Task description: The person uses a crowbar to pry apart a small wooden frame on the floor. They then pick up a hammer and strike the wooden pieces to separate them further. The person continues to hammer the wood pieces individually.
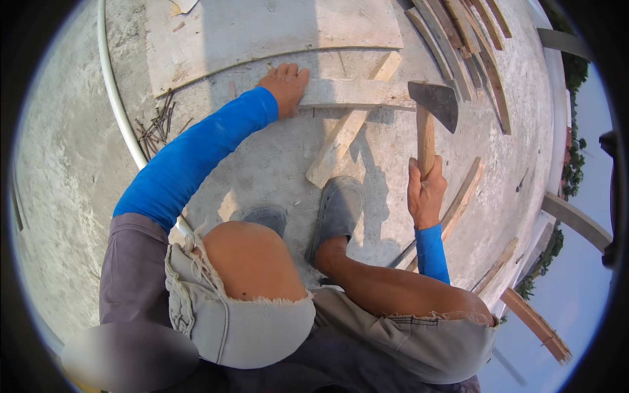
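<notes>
Hatchet [432,105] at the right end of a pale board [357,93] — contact cannot be told — the board lying across a slanted plank [339,144], with nails [156,128] and a pipe [118,85] leftward, stacked timber [481,56] rightward. Right hand [427,194] is closed round the handle, forearm emerging beyond the knee; left hand [284,90], arm extended, lies over the board's left end, fingers partly bent, grip undeterminable.

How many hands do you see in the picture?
2. The left hand is at the left end of the plank; the right hand grips the hatchet by its handle.
</notes>
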Tool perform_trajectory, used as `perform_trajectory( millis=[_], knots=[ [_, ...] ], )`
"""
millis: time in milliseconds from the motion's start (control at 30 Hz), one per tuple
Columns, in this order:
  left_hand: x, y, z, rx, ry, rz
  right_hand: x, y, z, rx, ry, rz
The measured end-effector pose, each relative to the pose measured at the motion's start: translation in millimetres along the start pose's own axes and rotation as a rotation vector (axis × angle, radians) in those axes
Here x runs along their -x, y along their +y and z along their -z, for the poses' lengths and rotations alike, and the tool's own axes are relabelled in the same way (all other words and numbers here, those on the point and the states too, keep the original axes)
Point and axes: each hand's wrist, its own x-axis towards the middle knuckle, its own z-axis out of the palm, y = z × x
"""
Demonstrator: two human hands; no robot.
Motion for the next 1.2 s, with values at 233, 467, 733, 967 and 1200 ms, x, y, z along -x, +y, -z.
perform_trajectory(
  millis=[233,467,733,967,1200],
  knots=[
    [1.9,-1.5,7.4,0.011,-0.007,-0.013,20.6,1.1,-19.3,-0.147,-0.107,-0.146],
    [-13.4,-8.4,11.0,0.516,-0.19,-0.105,45.3,-24.9,-23.3,-0.652,-0.011,-0.325],
    [-16.3,24.9,10.5,0.231,-0.054,-0.071,32.9,-17.6,18.7,-0.176,-0.073,-0.311],
    [-14.7,29.9,4.8,0.132,-0.068,0.008,44.4,-41.4,55.8,-0.111,0.105,-0.078],
    [-14.8,30.6,12.6,0.133,-0.071,-0.006,36.7,-30.2,29.2,0.175,-0.098,-0.023]
  ],
)
